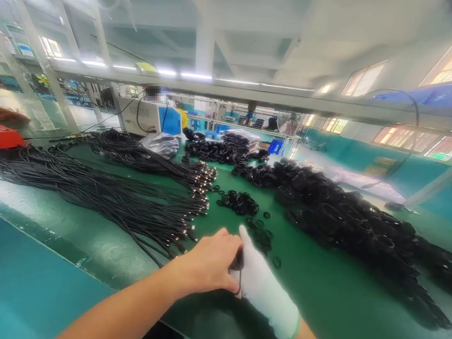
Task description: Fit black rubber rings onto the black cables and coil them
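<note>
My bare left hand point(212, 261) is bent over with its fingers closed around a dark bundle that looks like a coiled black cable point(240, 278), mostly hidden between my hands. Pressed against it from the other side is my right hand point(259, 275) in a white glove, closed on the same cable with one finger pointing up. Left of my hands lie long straight black cables point(116, 207), their metal plug ends towards me. Just beyond my hands sit small black rings point(242, 202), heaped and loose on the green table point(226, 181).
A long pile of coiled black cables point(339, 207) runs along the right side. At the back are more coils point(219, 150), a clear plastic bag point(160, 145) and a white and blue machine point(141, 115). A metal shelf rail point(226, 92) crosses above. Something red point(10, 136) sits far left.
</note>
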`<move>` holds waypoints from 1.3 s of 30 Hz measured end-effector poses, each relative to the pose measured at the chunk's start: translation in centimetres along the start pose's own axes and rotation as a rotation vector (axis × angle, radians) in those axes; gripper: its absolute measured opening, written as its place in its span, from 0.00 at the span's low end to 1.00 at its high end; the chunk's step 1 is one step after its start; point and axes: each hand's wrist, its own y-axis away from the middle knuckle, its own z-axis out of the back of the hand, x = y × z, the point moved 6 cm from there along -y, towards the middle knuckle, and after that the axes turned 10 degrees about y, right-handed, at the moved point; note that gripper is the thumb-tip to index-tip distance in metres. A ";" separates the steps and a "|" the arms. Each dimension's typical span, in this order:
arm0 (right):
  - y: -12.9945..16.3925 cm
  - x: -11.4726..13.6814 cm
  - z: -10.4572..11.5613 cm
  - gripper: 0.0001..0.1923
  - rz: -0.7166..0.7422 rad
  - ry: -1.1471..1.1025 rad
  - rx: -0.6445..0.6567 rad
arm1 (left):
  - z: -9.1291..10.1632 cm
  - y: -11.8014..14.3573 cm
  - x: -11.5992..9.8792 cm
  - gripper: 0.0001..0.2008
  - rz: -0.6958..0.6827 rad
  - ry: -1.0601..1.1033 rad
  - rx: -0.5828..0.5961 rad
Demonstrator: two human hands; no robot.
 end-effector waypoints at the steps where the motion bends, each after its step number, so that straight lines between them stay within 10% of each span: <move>1: 0.0 0.3 0.0 0.30 0.019 0.051 -0.030 | 0.1 -0.3 0.1 0.19 0.009 -0.045 0.006; 7: 1.5 3.9 1.8 0.20 0.164 0.414 -0.203 | 1.1 -2.1 1.9 0.09 0.016 0.188 0.224; 13: 3.4 4.5 0.3 0.22 0.122 -0.163 0.379 | -0.7 -1.2 2.2 0.11 0.042 0.160 0.233; 22: 3.0 4.3 -0.3 0.28 0.238 -0.392 0.455 | 1.9 -1.0 0.4 0.10 0.054 1.002 -0.027; 30: 2.5 2.6 -1.0 0.30 0.077 -0.376 0.522 | 2.4 -0.8 -2.4 0.16 -0.239 0.262 -0.218; 39: 2.1 2.2 -1.4 0.13 -0.072 -0.702 0.518 | 2.5 -1.0 -0.1 0.13 -0.122 0.308 -0.412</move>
